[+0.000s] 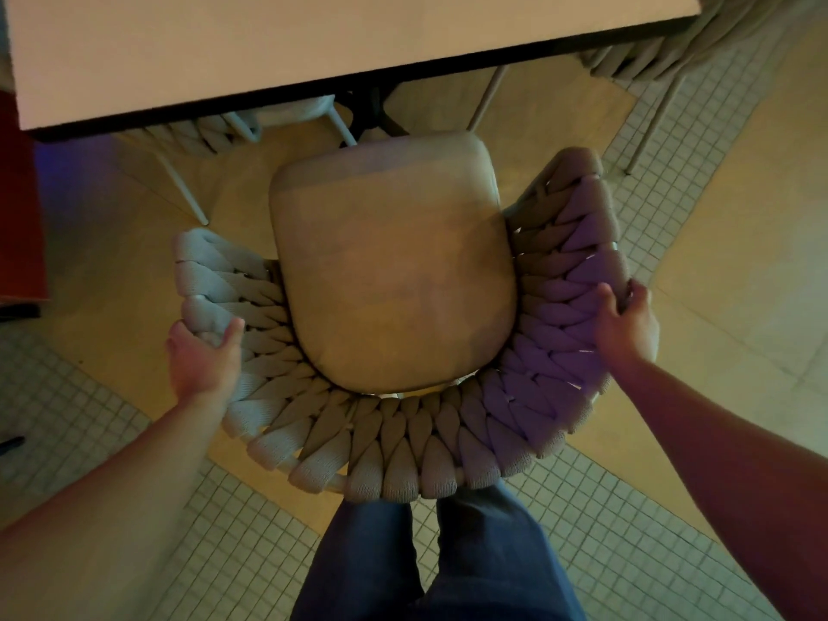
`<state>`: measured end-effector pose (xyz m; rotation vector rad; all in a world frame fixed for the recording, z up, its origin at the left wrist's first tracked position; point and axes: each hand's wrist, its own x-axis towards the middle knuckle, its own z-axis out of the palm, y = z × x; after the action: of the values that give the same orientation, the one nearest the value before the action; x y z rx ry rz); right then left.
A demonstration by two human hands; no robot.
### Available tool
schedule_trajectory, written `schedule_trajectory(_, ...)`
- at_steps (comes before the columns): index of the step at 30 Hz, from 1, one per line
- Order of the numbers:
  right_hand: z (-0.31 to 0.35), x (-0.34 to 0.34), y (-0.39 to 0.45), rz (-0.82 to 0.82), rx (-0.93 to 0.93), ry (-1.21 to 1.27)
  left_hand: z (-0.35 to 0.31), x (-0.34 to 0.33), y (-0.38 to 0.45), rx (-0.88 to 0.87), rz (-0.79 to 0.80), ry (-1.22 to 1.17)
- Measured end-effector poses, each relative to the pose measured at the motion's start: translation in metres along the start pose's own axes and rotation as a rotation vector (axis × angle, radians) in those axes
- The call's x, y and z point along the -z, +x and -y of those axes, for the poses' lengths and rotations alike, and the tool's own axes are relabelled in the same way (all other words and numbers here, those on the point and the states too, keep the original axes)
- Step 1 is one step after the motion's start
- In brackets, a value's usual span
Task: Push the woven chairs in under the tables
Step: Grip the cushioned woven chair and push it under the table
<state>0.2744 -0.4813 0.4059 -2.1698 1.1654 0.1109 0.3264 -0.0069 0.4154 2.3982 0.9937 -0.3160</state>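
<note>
A woven chair [403, 454] with a thick braided rope back and a tan seat cushion [390, 262] stands right below me, facing the table [313, 42]. The front of the cushion lies close to the table's dark edge, and the whole seat is still in view. My left hand [204, 356] grips the left side of the rope back, thumb inside. On the right side of the back, my right hand [627, 320] holds the rim, fingers curled over it.
Another woven chair [201, 132] sits partly under the table at the left, its thin legs showing. A third woven chair [672, 47] stands at the upper right by the table's corner. My legs in jeans [439, 562] are directly behind the chair on the tiled floor.
</note>
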Motion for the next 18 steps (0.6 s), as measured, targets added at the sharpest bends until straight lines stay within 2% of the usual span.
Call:
schedule_trajectory(3, -0.011, 0.007, -0.021, -0.01, -0.041, 0.07, -0.008, -0.001, -0.018, -0.172, -0.079, 0.171)
schedule_trajectory(5, -0.018, 0.015, -0.034, -0.014, -0.07, 0.119, -0.023, -0.007, -0.035, -0.309, -0.066, 0.219)
schedule_trajectory(7, -0.025, 0.021, -0.045, -0.004, -0.092, 0.158, -0.041, -0.021, -0.054, -0.404, 0.044, 0.195)
schedule_trajectory(9, -0.033, 0.027, -0.052, 0.012, -0.103, 0.177, -0.059, -0.039, -0.08, -0.474, 0.221, 0.158)
schedule_trajectory(12, -0.05, 0.036, -0.061, 0.069, -0.121, 0.201, -0.08, -0.065, -0.123, -0.499, 0.457, 0.124)
schedule_trajectory(18, -0.101, 0.077, -0.047, 0.218, -0.181, 0.29, -0.143, -0.127, -0.218, -0.492, 0.675, -0.053)
